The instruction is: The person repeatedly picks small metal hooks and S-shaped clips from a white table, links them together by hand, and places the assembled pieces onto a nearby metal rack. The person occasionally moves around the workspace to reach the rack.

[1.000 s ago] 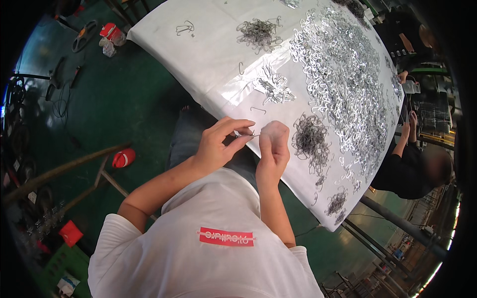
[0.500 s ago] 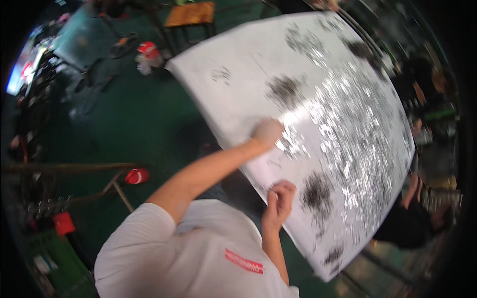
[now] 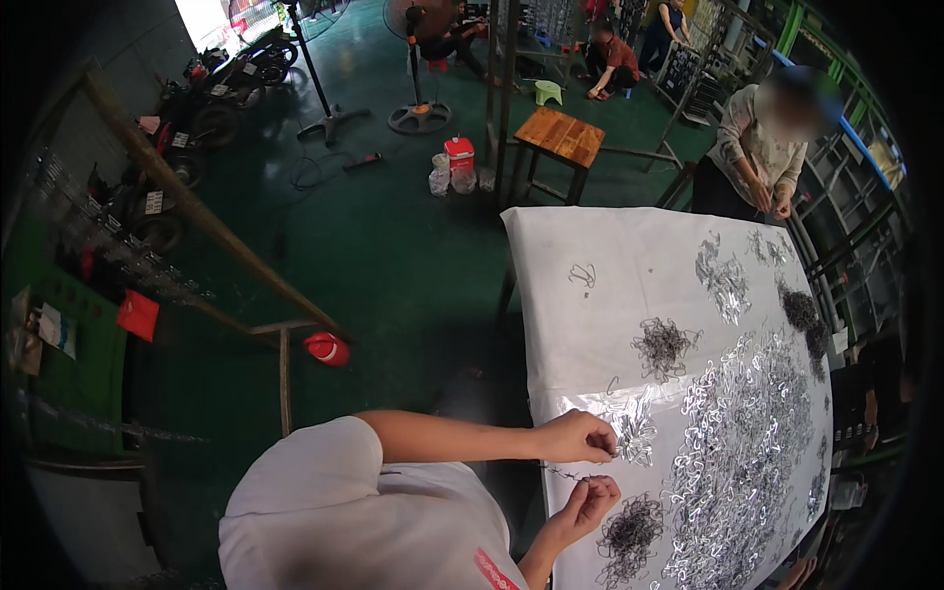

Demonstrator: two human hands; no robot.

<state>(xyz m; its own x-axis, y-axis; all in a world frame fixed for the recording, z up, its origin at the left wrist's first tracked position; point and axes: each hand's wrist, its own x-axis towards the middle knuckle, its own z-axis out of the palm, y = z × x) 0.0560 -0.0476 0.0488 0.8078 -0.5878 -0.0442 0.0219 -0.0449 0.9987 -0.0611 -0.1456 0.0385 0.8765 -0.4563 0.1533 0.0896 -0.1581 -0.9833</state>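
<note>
My left hand [image 3: 578, 436] is at the near edge of the white-covered table [image 3: 570, 324], fingers pinched together beside a small pile of shiny wire hooks [image 3: 637, 433]. What it pinches is too small to make out. Just below it, my right hand [image 3: 593, 501] is closed on a short strand of linked dark wire pieces [image 3: 563, 474], which trails left past the table edge. A pile of dark wire hooks [image 3: 631, 536] lies beside my right hand. Farther off sits another dark pile [image 3: 665, 348], and a broad spread of silvery hooks [image 3: 737, 462] covers the table's right part.
A person [image 3: 762, 147] stands at the table's far corner, hands together. Beyond the table are a wooden-topped stool [image 3: 560, 136], a red-and-white container [image 3: 459, 153] and a standing fan [image 3: 418, 108]. A metal rail [image 3: 197, 197] and a red container [image 3: 326, 348] are at left.
The view has swung, bringing more of the room into sight. My left hand has drawn back from the shiny pile and is closer to my right hand. The strand now shows clearly.
</note>
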